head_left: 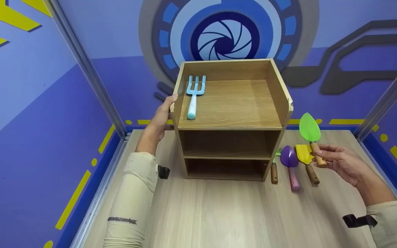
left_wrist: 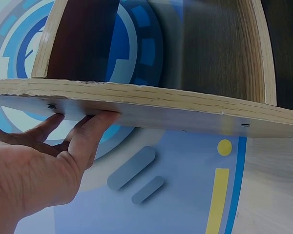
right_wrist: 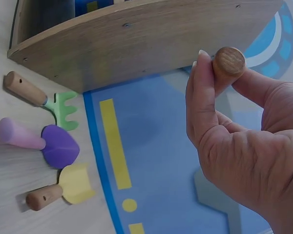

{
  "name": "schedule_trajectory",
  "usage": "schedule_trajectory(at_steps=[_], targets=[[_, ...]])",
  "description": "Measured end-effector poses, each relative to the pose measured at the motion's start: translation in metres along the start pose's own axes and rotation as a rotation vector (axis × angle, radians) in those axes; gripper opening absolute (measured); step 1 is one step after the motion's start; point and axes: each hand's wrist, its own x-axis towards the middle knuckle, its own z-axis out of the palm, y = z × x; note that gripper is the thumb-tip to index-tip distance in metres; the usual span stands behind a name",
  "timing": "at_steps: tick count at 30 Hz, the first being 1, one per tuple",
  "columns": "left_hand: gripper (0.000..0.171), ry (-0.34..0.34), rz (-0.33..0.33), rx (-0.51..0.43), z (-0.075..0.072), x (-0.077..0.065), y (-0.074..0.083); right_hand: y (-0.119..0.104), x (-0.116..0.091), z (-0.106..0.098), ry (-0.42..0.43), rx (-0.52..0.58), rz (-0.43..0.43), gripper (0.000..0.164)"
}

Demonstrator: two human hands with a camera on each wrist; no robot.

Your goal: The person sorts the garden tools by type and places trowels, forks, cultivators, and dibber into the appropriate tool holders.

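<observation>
A small wooden shelf unit stands at the back middle of the table. My left hand touches its left side panel, and the left wrist view shows extended fingers against the outer face. To the right of the shelf, my right hand pinches a green trowel by its wooden handle, blade up. In the right wrist view, only the round handle end shows clearly between thumb and fingers. A light blue hand fork lies on the top shelf, at the left.
Beside the shelf's right side lie a green hand rake with a wooden handle, a purple trowel with a pink handle and a yellow shovel. Painted blue walls enclose the table at the back and sides.
</observation>
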Motion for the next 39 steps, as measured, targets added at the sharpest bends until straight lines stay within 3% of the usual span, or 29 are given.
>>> schedule_trajectory(at_steps=[9, 22, 39], targets=[[0.074, -0.008, -0.001, 0.017, 0.000, 0.000, -0.001, -0.017, -0.007, 0.010, 0.008, 0.029, -0.042, 0.022], [0.072, 0.006, -0.015, -0.019, 0.002, 0.002, 0.000, -0.036, -0.010, 0.027, -0.049, 0.062, -0.133, 0.026], [0.073, -0.003, -0.009, 0.001, 0.001, 0.000, 0.000, -0.057, -0.019, 0.038, -0.031, 0.093, -0.210, 0.030]])
